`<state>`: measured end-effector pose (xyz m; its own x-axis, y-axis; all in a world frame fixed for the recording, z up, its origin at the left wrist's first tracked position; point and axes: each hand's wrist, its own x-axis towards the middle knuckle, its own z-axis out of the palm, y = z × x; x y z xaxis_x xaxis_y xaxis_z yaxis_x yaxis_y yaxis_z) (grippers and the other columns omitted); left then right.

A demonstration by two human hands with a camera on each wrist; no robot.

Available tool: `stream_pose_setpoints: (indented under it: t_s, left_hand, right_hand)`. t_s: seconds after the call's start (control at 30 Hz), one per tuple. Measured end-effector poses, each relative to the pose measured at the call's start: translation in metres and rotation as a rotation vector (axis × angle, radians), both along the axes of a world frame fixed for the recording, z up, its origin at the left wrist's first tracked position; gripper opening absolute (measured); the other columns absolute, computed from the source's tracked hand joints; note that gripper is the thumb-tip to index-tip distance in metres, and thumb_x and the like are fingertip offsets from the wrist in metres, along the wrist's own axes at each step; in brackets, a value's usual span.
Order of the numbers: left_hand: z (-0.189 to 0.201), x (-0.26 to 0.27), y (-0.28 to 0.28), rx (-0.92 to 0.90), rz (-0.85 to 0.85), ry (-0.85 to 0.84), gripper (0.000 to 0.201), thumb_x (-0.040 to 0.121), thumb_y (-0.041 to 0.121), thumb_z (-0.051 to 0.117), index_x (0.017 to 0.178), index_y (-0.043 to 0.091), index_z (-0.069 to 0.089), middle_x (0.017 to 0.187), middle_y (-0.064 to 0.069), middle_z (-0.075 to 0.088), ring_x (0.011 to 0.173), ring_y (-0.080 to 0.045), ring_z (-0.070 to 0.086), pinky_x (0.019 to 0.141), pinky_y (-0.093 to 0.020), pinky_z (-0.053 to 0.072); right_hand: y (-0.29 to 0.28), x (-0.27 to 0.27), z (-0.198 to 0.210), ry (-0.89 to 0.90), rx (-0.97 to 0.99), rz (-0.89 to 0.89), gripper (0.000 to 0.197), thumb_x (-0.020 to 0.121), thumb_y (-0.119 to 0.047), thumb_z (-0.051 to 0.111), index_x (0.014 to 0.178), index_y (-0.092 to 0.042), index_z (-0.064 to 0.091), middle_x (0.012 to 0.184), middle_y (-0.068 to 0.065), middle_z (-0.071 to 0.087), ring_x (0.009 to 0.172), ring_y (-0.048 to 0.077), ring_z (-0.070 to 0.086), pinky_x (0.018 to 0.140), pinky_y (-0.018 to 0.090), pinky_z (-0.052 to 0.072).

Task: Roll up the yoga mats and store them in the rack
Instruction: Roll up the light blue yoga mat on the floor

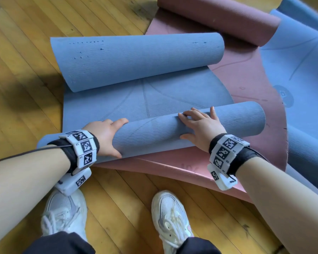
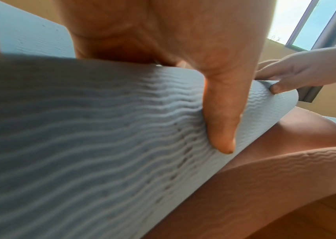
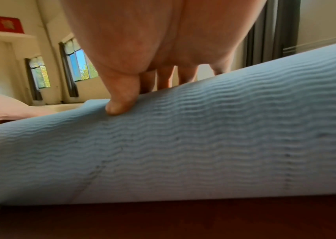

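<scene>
The blue mat (image 1: 147,99) lies on a pink mat (image 1: 246,85) on the wood floor (image 1: 22,52). Its near end is wound into a roll (image 1: 173,131); its far end curls upward (ribbed underside showing). The left hand (image 1: 105,136) cups the roll's left part, fingers curled over the top and thumb (image 2: 222,129) pressed against the near face. The right hand (image 1: 200,125) lies on the roll's right part, fingers spread and nearly straight over the crest, thumb (image 3: 120,103) pressing the near side. A second blue mat (image 1: 305,74) lies at right, partly under the pink one. White shoes (image 1: 171,220) stand just short of the mats. No rack is in view.
</scene>
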<state>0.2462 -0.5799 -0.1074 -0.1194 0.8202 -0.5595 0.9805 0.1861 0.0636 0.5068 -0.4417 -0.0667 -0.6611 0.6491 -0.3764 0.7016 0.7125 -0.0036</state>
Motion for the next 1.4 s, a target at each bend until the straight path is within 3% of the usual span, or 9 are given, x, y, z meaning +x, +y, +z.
stream_pose_setpoints:
  t_s: [0.13, 0.23, 0.4, 0.53, 0.7, 0.87, 1.0, 1.2, 1.4]
  left_hand:
    - [-0.005, -0.001, 0.003, -0.036, 0.032, -0.033, 0.114, 0.060, 0.069, 0.073, 0.147, 0.041, 0.004, 0.135, -0.003, 0.046, 0.111, -0.025, 0.056, 0.086, -0.034, 0.050]
    - [-0.009, -0.003, 0.005, -0.037, 0.061, -0.077, 0.114, 0.062, 0.065, 0.075, 0.148, 0.039, 0.005, 0.142, -0.004, 0.042, 0.121, -0.026, 0.049, 0.094, -0.036, 0.046]
    - [-0.013, -0.006, 0.002, -0.027, 0.047, -0.065, 0.112, 0.072, 0.066, 0.067, 0.151, 0.032, -0.005, 0.156, -0.003, 0.020, 0.140, -0.026, 0.027, 0.110, -0.037, 0.029]
    - [-0.013, -0.006, -0.003, 0.015, -0.022, -0.035, 0.102, 0.082, 0.063, 0.056, 0.149, 0.034, -0.015, 0.159, -0.004, -0.003, 0.146, -0.025, 0.009, 0.116, -0.040, 0.015]
    - [-0.015, 0.004, -0.003, 0.067, -0.066, 0.014, 0.096, 0.086, 0.067, 0.043, 0.148, 0.032, -0.021, 0.160, -0.006, -0.009, 0.147, -0.025, 0.000, 0.118, -0.038, 0.001]
    - [-0.016, -0.005, 0.004, 0.061, -0.042, 0.019, 0.102, 0.081, 0.074, 0.043, 0.147, 0.032, -0.023, 0.160, -0.006, -0.007, 0.147, -0.027, 0.002, 0.118, -0.040, 0.004]
    - [-0.014, -0.010, 0.009, 0.101, -0.016, -0.020, 0.106, 0.075, 0.078, 0.047, 0.149, 0.034, -0.014, 0.160, -0.004, 0.003, 0.145, -0.026, 0.011, 0.117, -0.039, 0.012]
    - [-0.012, -0.005, 0.013, 0.076, 0.039, 0.002, 0.099, 0.079, 0.074, 0.047, 0.150, 0.035, -0.011, 0.159, -0.006, -0.003, 0.146, -0.028, 0.003, 0.117, -0.040, 0.007]
    - [-0.012, 0.012, 0.017, 0.103, -0.032, 0.105, 0.094, 0.089, 0.061, 0.044, 0.150, 0.023, -0.016, 0.158, -0.007, -0.005, 0.144, -0.030, 0.003, 0.116, -0.042, 0.006]
  right_hand:
    - [0.001, -0.001, -0.006, 0.012, -0.042, -0.017, 0.063, 0.096, -0.048, 0.044, 0.151, -0.033, 0.018, 0.156, -0.012, 0.021, 0.147, 0.010, 0.007, 0.116, 0.052, -0.010]
    - [0.007, -0.006, -0.008, -0.029, -0.068, -0.029, 0.061, 0.097, -0.048, 0.042, 0.151, -0.034, 0.017, 0.156, -0.012, 0.020, 0.147, 0.010, 0.005, 0.116, 0.052, -0.010]
    - [0.018, -0.018, -0.010, -0.073, -0.113, -0.046, 0.058, 0.098, -0.046, 0.041, 0.151, -0.034, 0.019, 0.155, -0.013, 0.023, 0.147, 0.010, 0.006, 0.116, 0.053, -0.009]
    - [0.026, -0.026, -0.012, -0.093, -0.126, -0.075, 0.055, 0.099, -0.044, 0.037, 0.151, -0.033, 0.020, 0.155, -0.012, 0.023, 0.147, 0.011, 0.006, 0.116, 0.051, -0.010]
    - [0.035, -0.038, -0.012, -0.133, -0.137, -0.099, 0.053, 0.101, -0.042, 0.032, 0.151, -0.033, 0.016, 0.157, -0.011, 0.020, 0.148, 0.014, 0.003, 0.116, 0.052, -0.009]
    - [0.020, -0.039, -0.012, -0.085, 0.023, -0.129, 0.053, 0.103, -0.043, 0.023, 0.152, -0.036, 0.005, 0.159, -0.001, 0.008, 0.147, 0.020, -0.001, 0.117, 0.052, -0.005]
    - [0.010, -0.021, -0.011, 0.063, 0.112, -0.129, 0.065, 0.097, -0.046, 0.039, 0.152, -0.034, 0.005, 0.149, 0.003, 0.022, 0.141, 0.023, 0.017, 0.117, 0.052, -0.003]
    - [0.009, -0.003, -0.019, -0.098, 0.099, -0.007, 0.081, 0.091, -0.055, 0.049, 0.151, -0.038, -0.003, 0.159, -0.004, 0.000, 0.147, 0.019, -0.011, 0.114, 0.060, -0.007]
    - [0.022, -0.014, -0.021, -0.141, 0.078, -0.018, 0.083, 0.093, -0.052, 0.048, 0.150, -0.039, -0.010, 0.160, -0.008, -0.007, 0.147, 0.022, -0.013, 0.113, 0.063, -0.003]
